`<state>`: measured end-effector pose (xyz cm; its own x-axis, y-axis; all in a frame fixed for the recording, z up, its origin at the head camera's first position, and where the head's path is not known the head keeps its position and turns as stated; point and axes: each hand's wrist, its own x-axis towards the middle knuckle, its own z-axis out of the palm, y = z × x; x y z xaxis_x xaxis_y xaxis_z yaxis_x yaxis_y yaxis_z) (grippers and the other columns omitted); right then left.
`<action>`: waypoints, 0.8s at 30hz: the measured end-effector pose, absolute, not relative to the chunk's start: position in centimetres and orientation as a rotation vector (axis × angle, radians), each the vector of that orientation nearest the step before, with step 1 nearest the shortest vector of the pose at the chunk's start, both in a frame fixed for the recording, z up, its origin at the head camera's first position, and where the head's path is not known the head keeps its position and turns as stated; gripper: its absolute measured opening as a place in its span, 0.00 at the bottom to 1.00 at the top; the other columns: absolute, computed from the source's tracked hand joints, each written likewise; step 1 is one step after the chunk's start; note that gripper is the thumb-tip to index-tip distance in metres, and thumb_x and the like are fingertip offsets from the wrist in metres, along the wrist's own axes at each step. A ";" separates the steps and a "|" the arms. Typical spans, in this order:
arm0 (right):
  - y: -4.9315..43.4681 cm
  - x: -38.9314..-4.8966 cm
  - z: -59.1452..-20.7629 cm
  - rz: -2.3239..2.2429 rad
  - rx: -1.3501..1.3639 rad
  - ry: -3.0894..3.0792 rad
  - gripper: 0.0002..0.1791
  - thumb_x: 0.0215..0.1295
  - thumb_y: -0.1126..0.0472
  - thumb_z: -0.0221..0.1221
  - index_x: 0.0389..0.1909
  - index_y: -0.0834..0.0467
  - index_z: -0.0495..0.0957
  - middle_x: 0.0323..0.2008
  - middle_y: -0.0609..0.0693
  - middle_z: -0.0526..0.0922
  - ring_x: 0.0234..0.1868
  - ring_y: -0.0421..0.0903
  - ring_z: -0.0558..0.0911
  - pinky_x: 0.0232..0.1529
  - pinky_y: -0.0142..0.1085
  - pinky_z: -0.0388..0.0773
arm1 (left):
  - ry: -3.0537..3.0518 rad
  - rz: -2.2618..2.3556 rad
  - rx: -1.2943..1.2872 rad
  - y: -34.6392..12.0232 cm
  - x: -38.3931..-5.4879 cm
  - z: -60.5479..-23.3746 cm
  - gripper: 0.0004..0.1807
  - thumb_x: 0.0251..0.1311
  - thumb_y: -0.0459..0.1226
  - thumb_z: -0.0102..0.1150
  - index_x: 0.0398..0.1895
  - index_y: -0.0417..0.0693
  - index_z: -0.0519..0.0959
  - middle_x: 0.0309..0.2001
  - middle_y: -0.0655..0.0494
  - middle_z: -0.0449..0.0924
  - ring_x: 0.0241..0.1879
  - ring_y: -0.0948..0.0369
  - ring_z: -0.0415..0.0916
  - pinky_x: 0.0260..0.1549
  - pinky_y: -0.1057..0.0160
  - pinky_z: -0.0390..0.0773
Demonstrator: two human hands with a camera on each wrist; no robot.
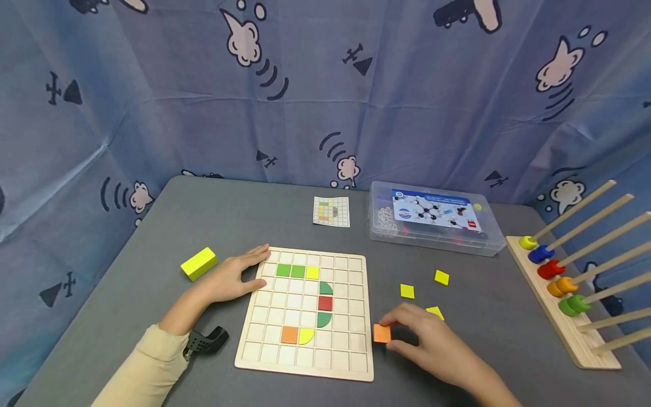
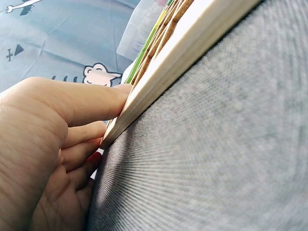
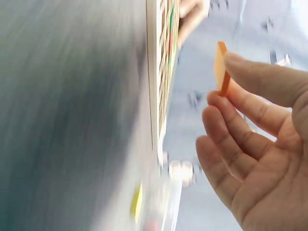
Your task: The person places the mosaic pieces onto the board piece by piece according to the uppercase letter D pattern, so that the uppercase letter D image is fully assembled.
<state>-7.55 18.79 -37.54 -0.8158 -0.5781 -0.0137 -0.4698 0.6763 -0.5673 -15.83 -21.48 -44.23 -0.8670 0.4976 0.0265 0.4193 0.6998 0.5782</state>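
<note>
Board, head view: the wooden grid board (image 1: 305,370) lies flat in front of the person, within reach of both hands.
Left hand, head view: the left hand (image 1: 231,277) rests against the board's upper left edge, fingers extended rather than clenched, probably to steady it.
Orange tile, head view: the orange tile (image 1: 381,333) is just beside the board's right edge, pinched by the right hand (image 1: 427,342).
Card, head view: the small pattern card (image 1: 331,211) lies face up beyond the board, presumably for easy viewing.
Spare tiles, head view: three yellow tiles (image 1: 407,291) lie on the table near the right hand, likely for convenience.
Board edge, left wrist view: the thumb lies straight against the wooden side, a light contact by its look.
Pinch, right wrist view: thumb and fingertips grasp the orange tile, raised clear of the table; this grip seemingly leaves its broad face uncovered.
</note>
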 end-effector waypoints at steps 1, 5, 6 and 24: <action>17.9 -7.5 -37.6 -0.847 -0.874 2.680 0.15 0.55 0.60 0.67 0.44 0.46 0.79 0.41 0.35 0.78 0.41 0.35 0.79 0.41 0.34 0.80 | 2.772 0.893 0.748 -21.5 -15.8 -44.2 0.37 0.62 0.48 0.58 0.71 0.43 0.60 0.73 0.47 0.55 0.71 0.47 0.54 0.64 0.44 0.62; 14.4 -7.6 -37.7 -0.853 -0.930 2.646 0.13 0.56 0.59 0.67 0.43 0.47 0.80 0.40 0.35 0.78 0.41 0.35 0.78 0.42 0.33 0.79 | 2.764 0.891 0.748 -21.5 -15.9 -44.3 0.37 0.62 0.48 0.57 0.71 0.43 0.60 0.73 0.48 0.55 0.72 0.48 0.53 0.64 0.45 0.61; 13.4 -7.6 -37.8 -0.851 -0.956 2.640 0.12 0.56 0.59 0.67 0.42 0.48 0.80 0.40 0.36 0.78 0.41 0.35 0.77 0.42 0.32 0.78 | 2.762 0.896 0.747 -21.5 -15.9 -44.2 0.37 0.62 0.48 0.57 0.71 0.43 0.60 0.73 0.48 0.55 0.72 0.48 0.53 0.64 0.45 0.61; 2.4 -8.4 -39.3 -0.562 -1.097 2.695 0.11 0.52 0.59 0.68 0.38 0.53 0.83 0.32 0.41 0.78 0.31 0.33 0.71 0.32 0.23 0.71 | 2.761 0.908 0.739 -21.6 -15.9 -44.2 0.36 0.62 0.47 0.58 0.71 0.43 0.61 0.73 0.48 0.56 0.71 0.48 0.54 0.64 0.44 0.62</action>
<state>-8.40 2.38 -39.30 -0.7122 -0.7016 -0.0217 -0.6344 0.6566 -0.4079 -15.88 -21.64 -44.19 -0.8689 0.4947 0.0177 0.4087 0.6967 0.5896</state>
